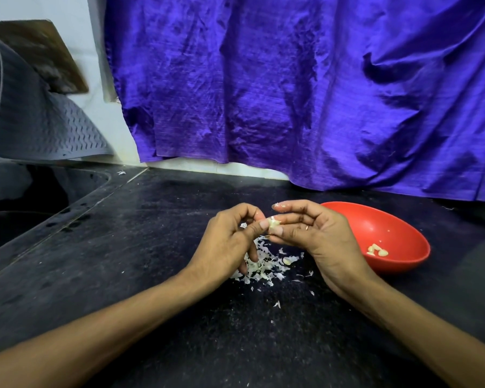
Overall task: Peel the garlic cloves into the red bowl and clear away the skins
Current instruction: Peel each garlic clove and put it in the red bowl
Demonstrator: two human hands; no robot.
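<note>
- The person is holding one garlic clove [273, 223] up above the black counter [151, 247], both hands meeting on it so that loosened skin is dropping straight onto the heap below.
- The left hand [230, 239] is pinching the clove between thumb and forefinger, steadying it, I would judge, while the other hand is working.
- The right hand [311, 233] is gripping the clove's other side with its fingertips, its forefinger lifting clear with a flake of skin clinging to the tip.
- The pile of skins [266, 264] is lying on the counter right under the hands, with stray flakes scattering toward the person.
- The red bowl [398, 264] is sitting just beside the right hand, within easy reach for dropping in a finished clove; a few peeled cloves [377, 251] are already lying in it.
- How much skin is remaining on the held clove is hard to tell, since the fingers are covering most of it.
- The left hand is hiding part of the heap, so any unpeeled cloves there are not showing clearly.
</note>
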